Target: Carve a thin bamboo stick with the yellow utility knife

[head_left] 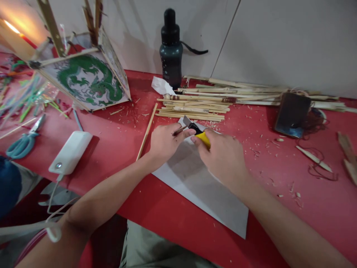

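Across the whole scene ran the red table (111, 149), and at its back left, up stood the box with the green dragon (90, 80)! Then the pale sheet (206, 190), lying slantwise under both hands; behind it the dark bottle (171, 59), upright near the wall, with the bundled strips (251, 98) stretching off to its right. In came the hands: the right hand (225, 156) was wrapped firmly round the yellow-handled knife (205, 139), the left hand (166, 141) pinching the thin dark stick (179, 131), both held over the sheet's far end. Blade right beside stick, and whether they touched, I couldn't tell! Smallest of all, pale shavings (279, 140) dotted the red.
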Demonstrator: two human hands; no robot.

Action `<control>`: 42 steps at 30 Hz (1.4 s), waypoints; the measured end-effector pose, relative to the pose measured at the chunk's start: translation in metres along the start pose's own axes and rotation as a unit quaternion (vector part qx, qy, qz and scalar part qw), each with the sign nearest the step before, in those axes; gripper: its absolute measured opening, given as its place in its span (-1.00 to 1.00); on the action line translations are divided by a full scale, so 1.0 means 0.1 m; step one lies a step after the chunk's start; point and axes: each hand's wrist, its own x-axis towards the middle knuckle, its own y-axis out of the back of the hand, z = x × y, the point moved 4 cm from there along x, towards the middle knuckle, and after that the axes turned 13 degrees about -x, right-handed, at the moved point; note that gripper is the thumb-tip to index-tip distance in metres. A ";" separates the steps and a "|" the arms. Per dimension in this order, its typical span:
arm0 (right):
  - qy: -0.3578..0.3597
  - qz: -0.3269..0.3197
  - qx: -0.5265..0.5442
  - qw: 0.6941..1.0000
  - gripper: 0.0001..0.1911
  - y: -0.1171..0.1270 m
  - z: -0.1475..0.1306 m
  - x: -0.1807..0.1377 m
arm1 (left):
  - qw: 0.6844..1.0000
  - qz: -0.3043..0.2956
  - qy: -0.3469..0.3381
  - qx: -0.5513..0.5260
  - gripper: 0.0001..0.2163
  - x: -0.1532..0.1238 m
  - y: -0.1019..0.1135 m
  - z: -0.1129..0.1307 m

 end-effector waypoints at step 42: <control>-0.004 0.007 -0.030 1.000 -0.59 -0.02 -0.01 -0.01 | 0.998 -0.017 0.013 -0.062 -0.42 -0.03 -0.04 -0.04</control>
